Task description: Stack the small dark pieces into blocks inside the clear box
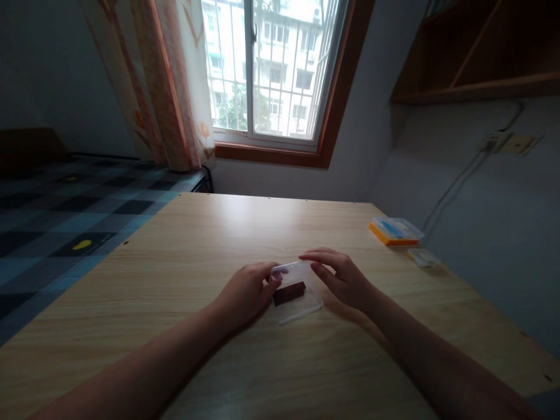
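A small clear plastic case (300,303) lies on the wooden table (184,274) with a dark brown block (289,293) in it. My left hand (245,291) grips the case's left edge, its fingers curled against it. My right hand (339,277) is at the case's far right corner, fingertips bent over the raised clear lid (292,270). Both forearms reach in from the near edge.
An orange and blue flat box (394,231) with a clear lid lies at the table's right, and a small clear case (422,257) sits beside it. A bed with a checked cover (65,216) stands to the left. Window, curtain, wall shelf and socket are behind.
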`<state>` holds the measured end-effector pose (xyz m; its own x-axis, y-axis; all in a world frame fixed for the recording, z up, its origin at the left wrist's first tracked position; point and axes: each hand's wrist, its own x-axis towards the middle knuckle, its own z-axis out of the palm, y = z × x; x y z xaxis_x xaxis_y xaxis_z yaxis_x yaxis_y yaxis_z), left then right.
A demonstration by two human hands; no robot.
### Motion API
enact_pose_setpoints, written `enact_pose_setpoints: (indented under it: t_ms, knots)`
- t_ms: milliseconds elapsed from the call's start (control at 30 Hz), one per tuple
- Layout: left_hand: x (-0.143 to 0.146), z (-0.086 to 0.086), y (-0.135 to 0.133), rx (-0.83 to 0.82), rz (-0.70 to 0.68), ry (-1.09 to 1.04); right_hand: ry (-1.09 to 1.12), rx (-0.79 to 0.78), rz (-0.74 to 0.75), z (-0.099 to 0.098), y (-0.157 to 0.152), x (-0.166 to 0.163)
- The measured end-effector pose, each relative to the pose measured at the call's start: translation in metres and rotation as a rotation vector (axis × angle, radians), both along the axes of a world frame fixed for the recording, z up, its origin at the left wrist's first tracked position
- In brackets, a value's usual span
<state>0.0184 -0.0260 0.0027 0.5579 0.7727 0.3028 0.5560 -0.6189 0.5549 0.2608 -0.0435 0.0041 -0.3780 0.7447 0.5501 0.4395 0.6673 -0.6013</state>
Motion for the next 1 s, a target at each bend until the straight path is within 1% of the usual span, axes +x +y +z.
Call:
enact_pose_setpoints:
  t_ms: [133,267,333,467,567,667,767,900,1000]
  knots:
    - [0.001,-0.001,0.0,0.027,-0.001,0.026,0.046,-0.024,0.033,0.002,0.002,-0.001]
    - [-0.001,0.003,-0.004,-0.004,-0.03,0.011,0.029,-0.03,0.066,0.006,0.001,0.001]
    - [-0.003,0.006,-0.007,-0.018,-0.093,0.001,0.012,-0.033,0.092,0.008,0.0,0.003]
    - [-0.008,0.011,-0.012,-0.017,-0.268,0.006,-0.011,-0.051,0.138,0.011,-0.003,0.006]
    - [-0.011,0.01,-0.012,-0.027,-0.337,0.019,-0.022,-0.078,0.196,0.015,-0.005,0.009]
    - [-0.011,0.009,-0.011,-0.045,-0.355,0.042,-0.051,-0.113,0.271,0.019,-0.007,0.01]
    - [-0.01,0.009,-0.012,-0.053,-0.332,0.076,-0.094,-0.138,0.324,0.02,-0.008,0.011]
    - [-0.009,0.012,-0.014,-0.063,-0.323,0.094,-0.152,-0.155,0.343,0.018,-0.008,0.011]
    - [-0.009,0.013,-0.013,-0.084,-0.33,0.084,-0.208,-0.152,0.306,0.014,-0.008,0.011]
